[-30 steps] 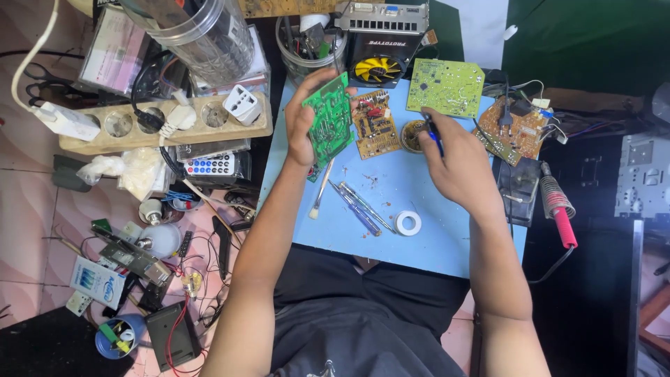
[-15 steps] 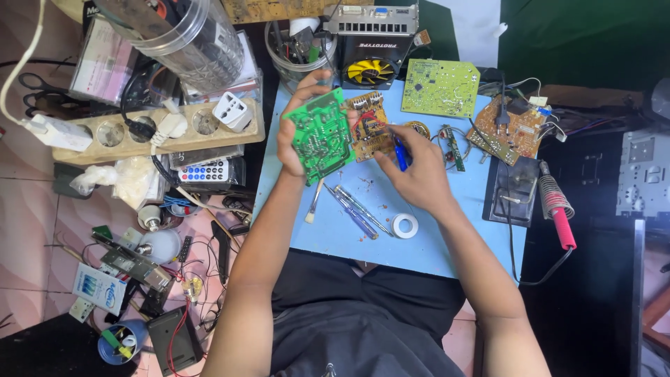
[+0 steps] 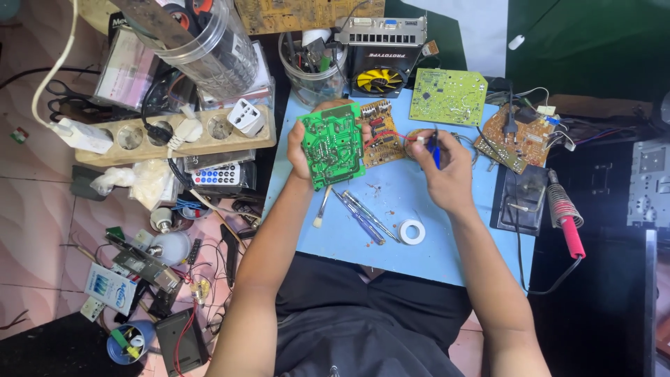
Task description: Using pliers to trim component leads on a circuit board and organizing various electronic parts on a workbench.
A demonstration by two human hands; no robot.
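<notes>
My left hand [image 3: 301, 150] grips a green circuit board [image 3: 333, 144] and holds it tilted above the blue work mat [image 3: 391, 241]. My right hand [image 3: 443, 167] pinches a small blue-handled tool [image 3: 435, 149] whose tip points up toward a red wire beside a brown circuit board [image 3: 382, 132] lying on the mat. The two hands are close together over the mat's far half.
On the mat lie a brush [image 3: 322, 207], two screwdrivers [image 3: 364, 217] and a white tape roll [image 3: 412, 232]. A light green board [image 3: 447, 96] and a fan unit [image 3: 380, 50] sit at the back. A red-handled soldering iron [image 3: 567, 218] rests right; a power strip [image 3: 164, 134] left.
My left hand has turned the green board more face-up and brought it nearer. My right hand drew in from the right toward the brown board with the blue tool.
</notes>
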